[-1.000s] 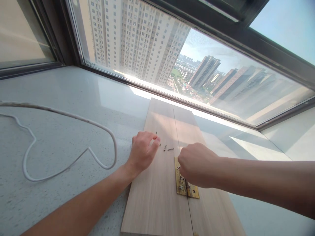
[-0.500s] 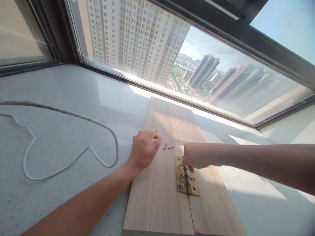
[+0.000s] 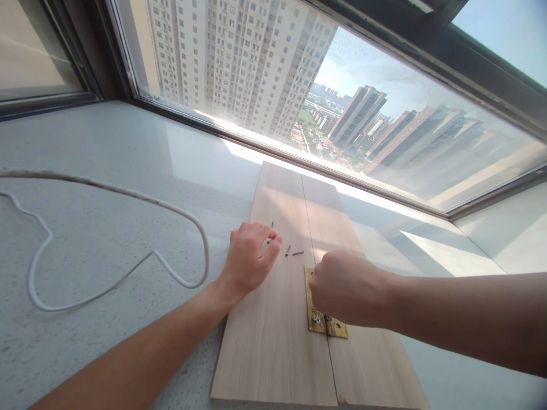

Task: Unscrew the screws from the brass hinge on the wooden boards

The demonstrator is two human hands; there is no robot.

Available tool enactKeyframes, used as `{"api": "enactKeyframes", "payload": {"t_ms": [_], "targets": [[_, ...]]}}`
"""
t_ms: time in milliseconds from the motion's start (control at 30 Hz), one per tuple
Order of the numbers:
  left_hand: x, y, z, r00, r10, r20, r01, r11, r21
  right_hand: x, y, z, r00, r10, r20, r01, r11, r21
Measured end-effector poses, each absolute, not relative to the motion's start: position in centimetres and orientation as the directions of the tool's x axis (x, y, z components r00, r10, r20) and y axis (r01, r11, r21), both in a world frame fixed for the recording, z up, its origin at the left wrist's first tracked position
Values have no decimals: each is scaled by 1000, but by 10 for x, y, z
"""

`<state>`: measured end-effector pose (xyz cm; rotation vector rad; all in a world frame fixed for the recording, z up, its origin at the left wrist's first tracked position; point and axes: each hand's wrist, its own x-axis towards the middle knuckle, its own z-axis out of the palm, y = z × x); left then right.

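My right hand (image 3: 342, 287) is closed in a fist over a brass-coloured hinge (image 3: 316, 323). Its fingertips, and whatever they grip, are hidden beneath it. The hinge spans the seam between two pale wooden boards (image 3: 277, 359), and screw heads show at its near end. On the left board rests my left hand (image 3: 250, 256), fingers curled, with thumb and index tips close together. I cannot make out what, if anything, is between them. Just beyond those fingertips lie loose screws (image 3: 298, 253), one poking out behind the index finger.
A white cable (image 3: 102, 299) loops across the speckled white sill (image 3: 106, 228) on the left. Behind the boards runs a dark window frame (image 3: 273, 152), with tall buildings outside. Sunlight falls in patches on the right.
My right hand has come lower and nearer over the hinge, covering more of it. My left hand stays almost still. The camera view has shifted slightly.
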<state>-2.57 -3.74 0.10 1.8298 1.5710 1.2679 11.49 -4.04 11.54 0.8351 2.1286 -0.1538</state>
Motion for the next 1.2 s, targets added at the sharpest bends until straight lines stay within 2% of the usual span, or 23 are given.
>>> {"api": "enactKeyframes", "payload": {"t_ms": [100,233,400,633,767,933,1200], "targets": [[-26,-37,1,-48,931,361,552,-277,787,113,-41,121,-366,570,-735,623,737,261],[-25,-36,-1,-43,931,361,552,-279,786,107,-39,131,-200,683,-702,755,564,335],[-26,-36,-2,-47,930,366,546,-283,789,102,-30,142,-78,663,-745,909,354,219],[-27,-36,-1,-47,932,359,522,-283,804,132,-21,146,17,733,-680,990,82,113],[-27,-36,-2,-44,931,362,520,-288,804,150,-15,139,75,664,-744,997,-57,50],[-27,-35,-1,-43,927,373,528,-296,796,157,-10,130,86,624,-777,991,-131,4],[-27,-35,-2,-34,926,375,531,-302,792,161,-4,124,94,626,-774,989,-150,0]]}}
